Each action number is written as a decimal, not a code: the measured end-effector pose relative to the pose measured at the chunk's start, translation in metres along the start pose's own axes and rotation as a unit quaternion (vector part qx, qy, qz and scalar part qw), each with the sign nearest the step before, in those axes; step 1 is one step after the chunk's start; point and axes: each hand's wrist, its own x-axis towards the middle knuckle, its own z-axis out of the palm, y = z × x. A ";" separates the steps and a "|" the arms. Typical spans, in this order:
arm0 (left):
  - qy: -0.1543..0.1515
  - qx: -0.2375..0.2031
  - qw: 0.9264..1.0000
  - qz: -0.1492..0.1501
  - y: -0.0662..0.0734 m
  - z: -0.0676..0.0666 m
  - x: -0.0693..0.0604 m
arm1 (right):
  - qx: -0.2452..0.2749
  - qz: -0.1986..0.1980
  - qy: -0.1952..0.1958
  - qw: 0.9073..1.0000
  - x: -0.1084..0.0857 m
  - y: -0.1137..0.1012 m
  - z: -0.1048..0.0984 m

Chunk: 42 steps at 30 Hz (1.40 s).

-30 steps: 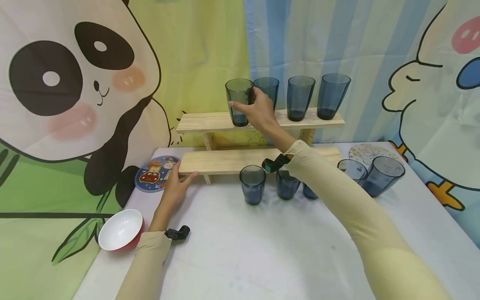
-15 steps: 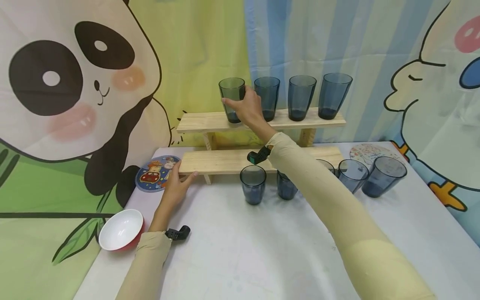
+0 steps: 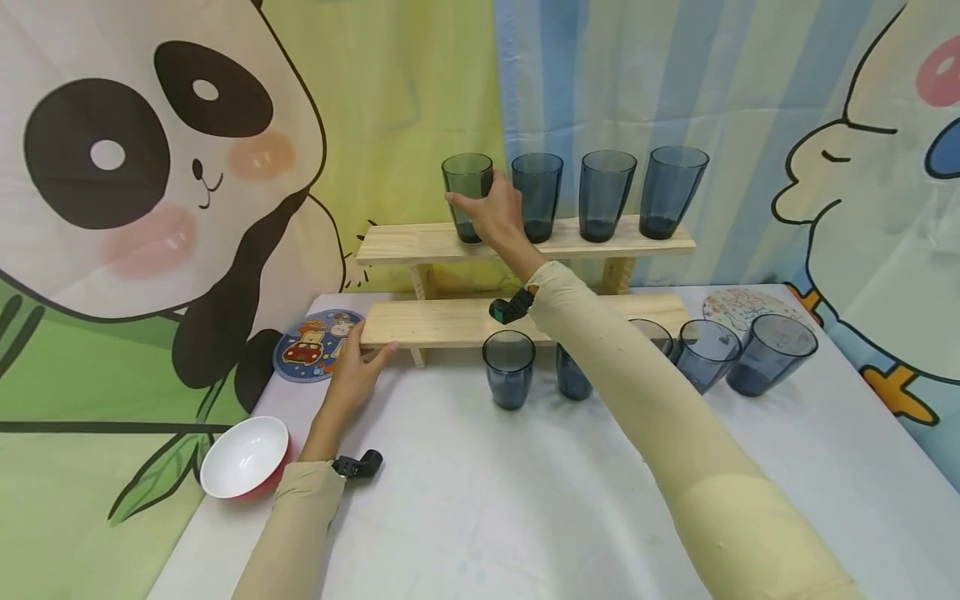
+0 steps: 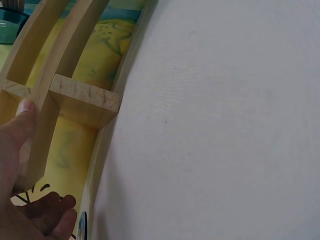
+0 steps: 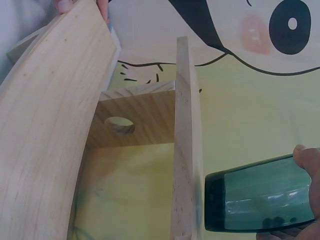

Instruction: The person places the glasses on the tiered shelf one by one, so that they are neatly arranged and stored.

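Observation:
My right hand point(image 3: 498, 212) holds a tinted drinking glass point(image 3: 463, 177), thumb and fingers on opposite sides. The glass stands upright at the left of a row on the upper board point(image 3: 405, 243) of a two-tier wooden shelf; its base meets the board in the right wrist view. Three similar glasses point(image 3: 536, 196) stand to its right, apart from it. My left hand point(image 3: 351, 379) grips the left end of the lower board point(image 3: 427, 321). In the left wrist view the thumb point(image 4: 22, 120) presses the wood, with the other fingers beyond the board's end.
Several more glasses point(image 3: 510, 375) stand on the white table point(image 3: 465, 500) before the shelf and to its right, some hidden behind my right sleeve. A white-and-red bowl point(image 3: 243, 458) and a round blue mat point(image 3: 315, 346) lie left. Cartoon curtains point(image 3: 420, 100) hang behind.
My right hand has moved the glass left and slightly back on the upper board, opening a gap to its neighbour. In the last half second little has changed. The left hand keeps its place.

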 end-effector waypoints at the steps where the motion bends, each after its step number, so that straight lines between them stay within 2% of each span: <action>1: 0.001 0.003 1.000 -0.001 0.000 0.000 0.000 | -0.001 0.002 0.000 1.000 0.000 0.000 0.000; 9: 0.003 0.012 1.000 -0.001 -0.001 -0.002 0.000 | -0.026 0.021 -0.006 0.999 0.001 0.004 0.002; 16: -0.001 0.006 1.000 0.006 0.000 -0.001 0.001 | -0.037 0.021 -0.017 0.999 -0.002 0.005 0.000; 22: 0.000 0.008 1.000 0.002 0.000 -0.002 0.000 | -0.062 0.044 -0.070 0.995 -0.014 0.004 -0.007; 27: -0.004 0.014 1.000 -0.003 0.002 -0.003 -0.001 | -0.075 0.019 -0.123 0.989 -0.043 0.000 -0.022; 31: -0.004 0.013 1.000 -0.003 0.001 -0.004 0.000 | -0.086 -0.033 -0.167 0.982 -0.070 -0.007 -0.048; 34: -0.002 0.012 1.000 0.000 0.001 -0.003 0.000 | -0.060 -0.069 -0.189 0.978 -0.089 -0.006 -0.079; 38: 0.000 0.015 1.000 -0.002 0.002 -0.002 -0.001 | -0.042 -0.076 -0.186 0.979 -0.114 0.012 -0.126; 42: 0.001 0.014 1.000 -0.008 0.001 -0.002 -0.002 | -0.087 -0.055 -0.160 0.982 -0.138 0.041 -0.169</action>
